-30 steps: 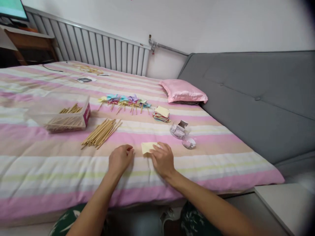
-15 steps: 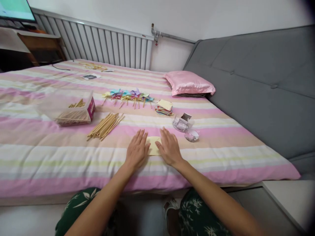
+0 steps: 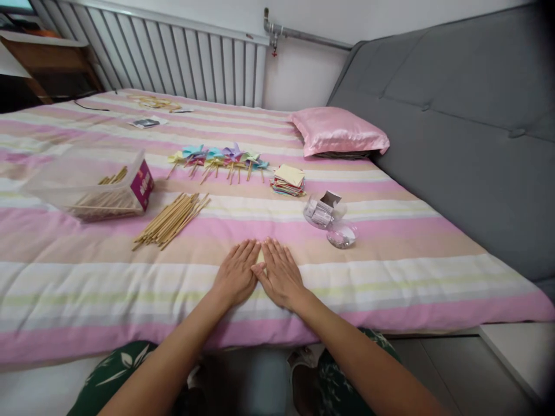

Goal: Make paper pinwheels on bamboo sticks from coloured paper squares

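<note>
My left hand (image 3: pixel 237 273) lies flat, palm down, near the front of the striped bedspread (image 3: pixel 130 283). Beside it, my right hand (image 3: pixel 280 270) is flat too, its thumb touching the left hand. Both rest over a pale yellow sheet of paper (image 3: pixel 261 256), of which only a sliver shows between them. To the left lies a bundle of thin wooden sticks (image 3: pixel 172 221). Farther back is a row of small paper pinwheels (image 3: pixel 221 157) on sticks. A stack of coloured paper squares (image 3: pixel 288 179), yellow on top, sits to their right.
A clear plastic box (image 3: pixel 108 193) holding sticks stands at the left. On the right are an open round clear container (image 3: pixel 323 211) with packets and its lidlike dish (image 3: pixel 342 235). A pink pillow (image 3: pixel 338 132) lies by the grey headboard (image 3: pixel 451 110); a radiator (image 3: pixel 173 52) runs behind.
My hands have come together over the yellow paper, the right one sliding left across it, so most of the paper is now covered. The view has tilted slightly.
</note>
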Available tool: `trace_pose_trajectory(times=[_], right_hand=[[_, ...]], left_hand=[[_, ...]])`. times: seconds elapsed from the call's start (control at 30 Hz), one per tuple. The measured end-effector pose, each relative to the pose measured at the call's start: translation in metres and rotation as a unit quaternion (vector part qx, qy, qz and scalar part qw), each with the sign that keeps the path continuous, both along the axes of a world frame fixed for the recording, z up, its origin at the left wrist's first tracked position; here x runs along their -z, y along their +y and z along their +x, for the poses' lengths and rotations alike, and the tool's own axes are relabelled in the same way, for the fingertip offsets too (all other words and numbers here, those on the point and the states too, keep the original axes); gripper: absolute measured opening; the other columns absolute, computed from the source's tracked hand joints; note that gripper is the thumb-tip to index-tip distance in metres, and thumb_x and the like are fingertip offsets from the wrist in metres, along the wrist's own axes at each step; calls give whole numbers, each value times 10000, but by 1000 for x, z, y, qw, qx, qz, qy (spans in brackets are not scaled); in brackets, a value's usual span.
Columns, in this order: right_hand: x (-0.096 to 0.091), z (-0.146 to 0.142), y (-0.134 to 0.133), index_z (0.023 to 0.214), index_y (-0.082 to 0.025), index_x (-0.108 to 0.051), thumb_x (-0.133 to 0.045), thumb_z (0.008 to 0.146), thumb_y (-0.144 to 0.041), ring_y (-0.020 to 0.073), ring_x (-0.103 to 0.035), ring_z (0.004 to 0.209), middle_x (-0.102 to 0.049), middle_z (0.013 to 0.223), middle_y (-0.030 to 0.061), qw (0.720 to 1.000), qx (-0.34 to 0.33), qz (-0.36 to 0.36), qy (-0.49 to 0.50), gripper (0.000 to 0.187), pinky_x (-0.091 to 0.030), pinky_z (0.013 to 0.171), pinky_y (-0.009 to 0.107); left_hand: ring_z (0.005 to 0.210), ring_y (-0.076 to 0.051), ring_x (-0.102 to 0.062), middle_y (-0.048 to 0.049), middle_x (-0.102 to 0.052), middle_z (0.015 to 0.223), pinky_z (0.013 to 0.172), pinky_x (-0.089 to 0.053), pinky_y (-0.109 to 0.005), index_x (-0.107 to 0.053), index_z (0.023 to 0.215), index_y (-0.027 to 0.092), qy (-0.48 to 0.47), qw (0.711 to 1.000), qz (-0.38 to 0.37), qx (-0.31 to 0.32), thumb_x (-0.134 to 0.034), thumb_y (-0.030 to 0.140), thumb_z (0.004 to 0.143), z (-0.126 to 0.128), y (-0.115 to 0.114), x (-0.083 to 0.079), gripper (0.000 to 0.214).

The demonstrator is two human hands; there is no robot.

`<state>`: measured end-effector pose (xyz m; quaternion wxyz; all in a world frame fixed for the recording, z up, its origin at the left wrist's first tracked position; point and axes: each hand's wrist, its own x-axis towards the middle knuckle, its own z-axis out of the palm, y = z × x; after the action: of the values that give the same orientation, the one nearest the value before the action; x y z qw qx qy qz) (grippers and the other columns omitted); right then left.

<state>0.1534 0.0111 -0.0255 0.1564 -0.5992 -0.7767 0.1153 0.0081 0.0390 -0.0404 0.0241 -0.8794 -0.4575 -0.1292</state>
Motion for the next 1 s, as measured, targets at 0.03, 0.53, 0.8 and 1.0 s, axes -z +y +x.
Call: trace_pose_trajectory(times=[0.03,0.53,0.8,1.0], right_hand=[[0,0,0,1434,-73,-229,-167,915,-552,237,-127,1404,-189,1508,117,1000,3,-6,1,708,-118,1135,443],[-2,43,41,1456,-139,-149,-87,928,-533,196,-57,1412,-101,1532,80,997,-11,-35,62,662,-71,1139,431],[6,60,51,1446,-150,-204,-87,924,-544,195,-134,1403,-189,1515,76,995,-67,-62,-32,664,-115,1134,412],[5,70,51,1435,-186,-246,-67,933,-523,184,-141,1401,-208,1511,60,992,-93,-88,10,631,-128,1137,413]], left_hand=[[1329,-236,-333,-141,-403,1416,1093,-260,-418,-381,1372,87,2,1000,-1,-2,-267,376,938,0,0,-1,533],[1351,-293,-274,-195,-330,1446,1108,-194,-441,-328,1396,69,-9,998,-60,-7,-337,752,743,-2,-7,-13,944],[1337,-304,-301,-204,-348,1435,1095,-216,-447,-363,1377,74,-23,998,-62,-9,-355,711,772,-2,-6,-12,878],[1344,-267,-295,-189,-358,1435,1105,-213,-424,-366,1378,72,-31,996,-80,-11,-250,531,906,-3,-4,-13,669]])
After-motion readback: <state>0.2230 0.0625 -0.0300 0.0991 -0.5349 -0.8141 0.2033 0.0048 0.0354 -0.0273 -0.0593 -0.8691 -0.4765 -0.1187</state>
